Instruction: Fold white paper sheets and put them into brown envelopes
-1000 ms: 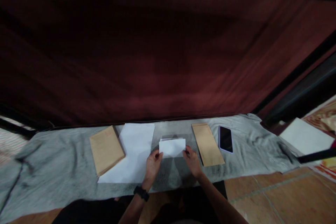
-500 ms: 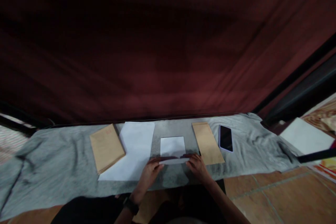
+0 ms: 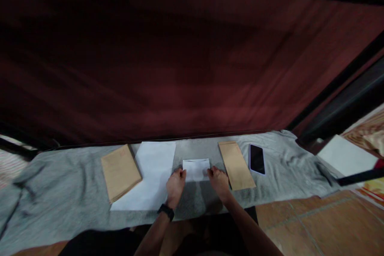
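A white folded sheet of paper point(image 3: 196, 171) lies on the grey cloth in front of me, a thin fold line near its top edge. My left hand point(image 3: 176, 186) pinches its left side, fingers closed. On the opposite side, my right hand point(image 3: 219, 182) is closed at the paper's right edge. Left of my left hand is a larger white sheet point(image 3: 154, 168), partly under a stack of brown envelopes point(image 3: 120, 173). Just beyond my right hand rests a single long brown envelope point(image 3: 236, 165).
A phone point(image 3: 257, 159) with a dark screen lies right of the long envelope. The wrinkled grey cloth point(image 3: 69, 192) covers the surface, with a dark red panel point(image 3: 192, 68) behind it. A white board point(image 3: 345, 156) is at the far right, above tiled floor point(image 3: 306, 224).
The paper was raised and seen nearly edge-on above another white rectangle; now it lies flat over that spot. Both hands have moved forward with it, and the fingers are more curled.
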The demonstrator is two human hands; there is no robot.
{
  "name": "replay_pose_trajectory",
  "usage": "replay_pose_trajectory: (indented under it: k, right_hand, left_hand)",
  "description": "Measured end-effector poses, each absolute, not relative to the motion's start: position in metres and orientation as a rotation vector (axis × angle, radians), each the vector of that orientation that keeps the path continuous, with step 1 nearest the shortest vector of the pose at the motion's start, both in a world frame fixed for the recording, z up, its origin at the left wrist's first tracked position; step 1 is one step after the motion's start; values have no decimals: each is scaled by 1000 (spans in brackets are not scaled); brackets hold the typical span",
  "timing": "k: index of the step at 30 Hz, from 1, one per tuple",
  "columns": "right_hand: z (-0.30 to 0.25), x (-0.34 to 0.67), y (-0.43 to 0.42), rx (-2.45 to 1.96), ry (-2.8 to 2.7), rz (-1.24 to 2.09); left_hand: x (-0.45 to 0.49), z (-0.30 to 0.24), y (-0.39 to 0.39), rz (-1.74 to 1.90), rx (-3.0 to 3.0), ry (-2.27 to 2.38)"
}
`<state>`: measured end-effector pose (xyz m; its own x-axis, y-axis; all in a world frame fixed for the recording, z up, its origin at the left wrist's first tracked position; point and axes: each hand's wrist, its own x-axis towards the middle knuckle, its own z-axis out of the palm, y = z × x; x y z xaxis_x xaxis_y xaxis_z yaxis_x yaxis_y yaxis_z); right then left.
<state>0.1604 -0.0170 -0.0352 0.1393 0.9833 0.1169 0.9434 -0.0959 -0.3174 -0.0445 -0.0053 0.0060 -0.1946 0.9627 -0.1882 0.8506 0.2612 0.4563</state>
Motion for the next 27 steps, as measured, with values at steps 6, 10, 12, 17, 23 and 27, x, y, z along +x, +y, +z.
replay_pose_trajectory:
  k: [6, 10, 12, 17, 23, 27]
  right_hand:
    - [-32, 156, -10, -2153, -1869, 89]
    - [-31, 157, -9, -2102, -1881, -49]
    - [-31, 155, -9, -2008, -1898, -161]
    - [-37, 137, -11, -1699, -2057, -143]
    - [-53, 129, -17, -1700, -2175, -66]
    - [-56, 130, -18, -1724, -2187, -47]
  left_hand:
    - [-35, 12, -1, 214, 1679, 2193]
    - [-33, 12, -1, 175, 1716, 2217]
    - [-34, 10, -1, 167, 1744, 2216]
    - [-36, 2, 1, 160, 1825, 2207]
    - [-38, -6, 1, 185, 1901, 2221]
    - [-38, -5, -1, 225, 1943, 2243]
